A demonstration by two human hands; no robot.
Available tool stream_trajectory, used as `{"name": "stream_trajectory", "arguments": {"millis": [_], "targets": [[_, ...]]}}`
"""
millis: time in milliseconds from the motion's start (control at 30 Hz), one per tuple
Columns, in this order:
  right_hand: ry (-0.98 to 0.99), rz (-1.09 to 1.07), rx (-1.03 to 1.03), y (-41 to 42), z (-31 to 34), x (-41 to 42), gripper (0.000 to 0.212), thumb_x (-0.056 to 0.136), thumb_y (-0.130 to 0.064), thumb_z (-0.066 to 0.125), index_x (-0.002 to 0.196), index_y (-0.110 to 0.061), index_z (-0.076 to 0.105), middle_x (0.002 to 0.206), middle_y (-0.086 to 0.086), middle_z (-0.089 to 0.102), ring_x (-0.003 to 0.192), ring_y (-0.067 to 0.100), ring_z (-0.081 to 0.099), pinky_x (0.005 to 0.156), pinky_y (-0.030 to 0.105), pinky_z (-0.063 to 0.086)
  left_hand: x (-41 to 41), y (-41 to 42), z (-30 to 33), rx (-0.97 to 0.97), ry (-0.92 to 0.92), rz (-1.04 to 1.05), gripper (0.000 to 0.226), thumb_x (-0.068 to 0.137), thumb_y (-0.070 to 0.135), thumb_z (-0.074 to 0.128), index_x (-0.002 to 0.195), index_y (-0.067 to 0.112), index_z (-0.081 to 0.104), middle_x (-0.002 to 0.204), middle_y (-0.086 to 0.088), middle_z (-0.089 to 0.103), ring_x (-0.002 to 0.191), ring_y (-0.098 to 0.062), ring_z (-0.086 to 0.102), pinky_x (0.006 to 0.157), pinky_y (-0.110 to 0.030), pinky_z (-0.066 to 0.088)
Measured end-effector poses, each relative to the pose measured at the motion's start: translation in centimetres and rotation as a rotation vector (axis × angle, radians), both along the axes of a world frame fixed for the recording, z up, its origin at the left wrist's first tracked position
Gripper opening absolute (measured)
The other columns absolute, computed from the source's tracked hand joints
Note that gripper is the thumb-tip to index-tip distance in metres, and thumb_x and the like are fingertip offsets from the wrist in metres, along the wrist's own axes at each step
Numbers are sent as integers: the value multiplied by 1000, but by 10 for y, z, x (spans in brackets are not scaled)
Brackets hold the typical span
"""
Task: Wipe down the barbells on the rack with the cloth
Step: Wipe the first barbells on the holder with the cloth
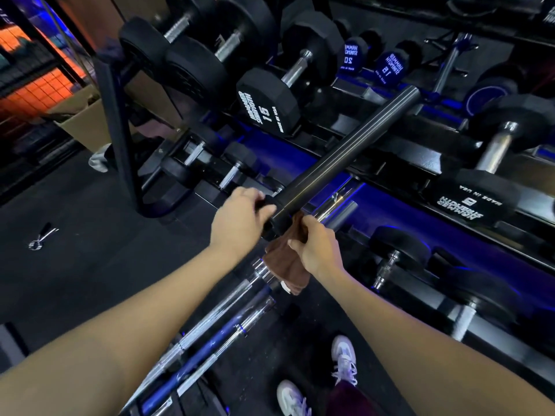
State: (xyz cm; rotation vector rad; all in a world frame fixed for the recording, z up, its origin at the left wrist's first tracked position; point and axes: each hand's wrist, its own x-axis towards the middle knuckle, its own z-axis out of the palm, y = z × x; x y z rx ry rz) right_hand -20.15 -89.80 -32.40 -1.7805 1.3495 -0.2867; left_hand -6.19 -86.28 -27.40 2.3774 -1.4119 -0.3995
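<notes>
A black barbell sleeve [348, 151] points up and away from me, over the dumbbell rack. My left hand [240, 220] grips the bar at the collar just below the sleeve. My right hand [315, 244] holds a brown cloth [288, 265] pressed against the sleeve's lower end; the cloth hangs down below my fingers. Several chrome barbells [210, 328] stand bundled beneath my arms, their lower ends hidden.
A tiered rack [390, 205] of black hex dumbbells [267, 103] fills the top and right. A black rack upright [120, 139] stands at left, a cardboard box [84, 121] behind it. A spring collar clip [42, 238] lies on the dark floor. My white shoes [345, 361] are below.
</notes>
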Motion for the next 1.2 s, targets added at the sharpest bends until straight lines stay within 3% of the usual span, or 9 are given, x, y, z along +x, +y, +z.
{"name": "stream_trajectory", "arguments": {"millis": [200,300,400,500,600,700,900,1033,1200], "targets": [[-68,-21,-27,0,6,-1,40,85,-16,69,123,-14,54,113,7,66,107,26,60,91,40,47,-8,-3,0,137,48,-25,61,92,41,57,140,8,41,139,-11,46,124,-27,48,100,-34,37],[-59,-45,-6,0,-2,2,30,85,-15,69,112,-13,56,103,7,67,98,27,62,85,42,49,8,-15,-1,231,272,60,44,97,41,47,127,10,56,115,-9,61,111,-23,53,88,-25,38],[-60,-68,38,1,-10,6,24,84,-14,69,104,-12,55,97,8,68,94,29,63,82,44,51,14,-20,-3,280,546,154,42,101,41,33,100,12,63,92,1,54,97,-15,45,78,-22,33],[-53,-56,73,-1,-13,12,26,85,-15,70,105,-10,55,101,9,67,96,29,63,85,43,50,17,-23,-4,314,271,130,41,102,39,34,88,9,59,100,-12,61,101,-27,54,84,-28,37],[-25,-29,52,-3,-13,7,25,85,-17,70,104,-12,55,99,9,68,96,29,63,84,42,50,10,-10,0,98,79,69,38,96,37,50,123,12,57,125,-10,56,111,-29,56,95,-38,44],[-36,-23,-8,-1,-9,-1,26,84,-17,69,106,-13,56,97,7,68,93,29,62,82,41,50,-9,8,4,45,45,-65,54,90,38,61,135,13,48,133,-4,47,116,-24,52,98,-34,40],[-55,-37,35,0,-12,9,23,86,-15,67,105,-13,54,97,7,67,94,29,63,82,43,51,-7,-2,3,137,125,3,74,83,39,69,143,8,37,142,-9,42,129,-23,43,102,-27,34],[-2,28,31,-7,-10,13,33,88,-14,64,119,-12,52,110,11,65,105,32,60,87,37,48,10,-12,0,201,287,31,64,86,37,65,139,8,44,129,-9,58,118,-19,54,84,-13,33],[100,71,-25,-18,-4,-13,32,89,-13,59,118,-15,46,107,11,65,99,33,60,74,35,45,17,-14,-8,85,277,80,52,86,31,68,129,6,54,127,-9,58,112,-19,57,96,-23,40]]}}
